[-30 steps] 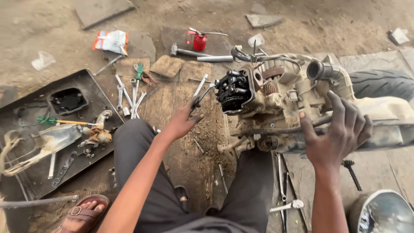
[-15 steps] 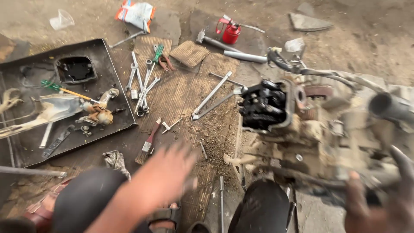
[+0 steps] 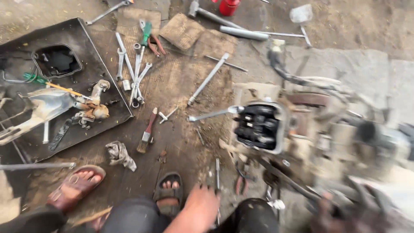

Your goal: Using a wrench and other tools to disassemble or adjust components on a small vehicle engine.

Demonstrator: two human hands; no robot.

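My left hand [image 3: 199,208] is low at the bottom of the view, over the dirt in front of my sandalled foot [image 3: 169,192]. Its fingertips are next to a thin metal rod [image 3: 217,172] lying on the ground; whether it grips anything is unclear. My right hand [image 3: 330,215] is a dark blur at the lower right, against the grimy engine [image 3: 310,142]. The engine's open black cylinder head [image 3: 258,125] faces me. A steel bar [image 3: 211,114] pokes out from the head to the left.
Several spanners [image 3: 136,69], green-handled pliers [image 3: 147,32], a long socket bar [image 3: 208,79], a paintbrush [image 3: 146,131] and a rag [image 3: 120,154] lie on the dirt. A black tray [image 3: 92,41] of parts sits left. A hammer [image 3: 211,15] and red can [image 3: 227,6] lie at the top.
My left hand has dropped from the engine's head down to the ground by my foot. The camera has tilted down and left, and the engine now sits at the right.
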